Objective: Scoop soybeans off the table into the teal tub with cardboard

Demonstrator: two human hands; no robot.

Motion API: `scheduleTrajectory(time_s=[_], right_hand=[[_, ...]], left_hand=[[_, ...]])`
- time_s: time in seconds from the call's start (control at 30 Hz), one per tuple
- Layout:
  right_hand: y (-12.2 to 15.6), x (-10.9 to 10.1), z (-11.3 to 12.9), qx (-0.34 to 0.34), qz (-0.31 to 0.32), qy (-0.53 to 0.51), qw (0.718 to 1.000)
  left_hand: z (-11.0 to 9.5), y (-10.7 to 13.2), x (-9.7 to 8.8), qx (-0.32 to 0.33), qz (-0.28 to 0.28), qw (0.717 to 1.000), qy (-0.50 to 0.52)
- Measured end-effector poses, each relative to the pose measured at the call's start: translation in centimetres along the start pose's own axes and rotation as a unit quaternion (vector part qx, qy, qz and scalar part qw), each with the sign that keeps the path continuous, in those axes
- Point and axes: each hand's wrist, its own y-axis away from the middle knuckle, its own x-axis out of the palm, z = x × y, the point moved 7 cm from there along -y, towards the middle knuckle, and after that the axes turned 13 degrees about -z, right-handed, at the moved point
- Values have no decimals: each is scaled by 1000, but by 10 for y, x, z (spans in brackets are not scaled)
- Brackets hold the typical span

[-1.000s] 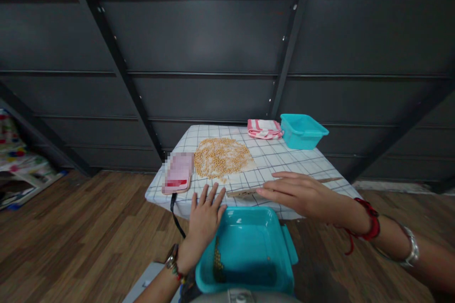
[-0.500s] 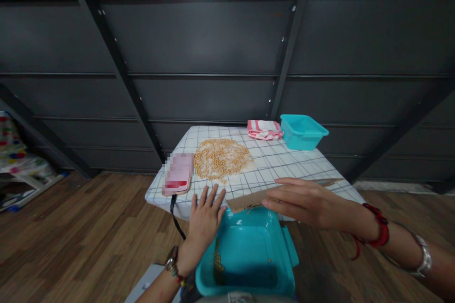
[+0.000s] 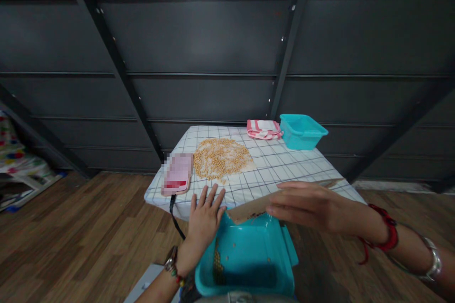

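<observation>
My left hand (image 3: 205, 221) lies with spread fingers at the near table edge, against the upper left rim of a turquoise plastic basin (image 3: 245, 241). My right hand (image 3: 309, 203) grips a strip of brown cardboard (image 3: 245, 210), its left end tilted down over the basin's far rim. Inside the basin, yellow beans (image 3: 218, 267) gather along the left side, and a few single ones lie on the bottom. Farther back on the table is a spread of yellow beans mixed with white grains (image 3: 223, 157).
A checked cloth (image 3: 273, 165) covers the table. A phone (image 3: 177, 173) with a black strap lies on the left. At the back right are a folded pink-striped towel (image 3: 263, 129) and a second turquoise basin (image 3: 302, 133). A dark panelled wall (image 3: 199, 38) stands behind.
My right hand has shifted slightly right and down, and the cardboard's left end has dropped toward the basin. More single beans show on the basin's bottom. My left hand has stayed in place.
</observation>
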Motion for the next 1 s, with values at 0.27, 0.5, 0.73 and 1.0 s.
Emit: scheduleTrajectory(time_s=[0.27,0.5,0.73,1.0], right_hand=[[3,-7,-9,14,-32,19,999],[7,-3,-10,52,-7,-3,999],[6,2,-26,19,-32,83,996],[0,7,-36,24,-28,57,998]], left_hand=[[0,0,-2,3,7,1000,4],[0,0,-3,1,4,1000,-2],[-1,-2,-4,8,13,1000,-11],[-2,-2,-5,20,-9,999,-27]])
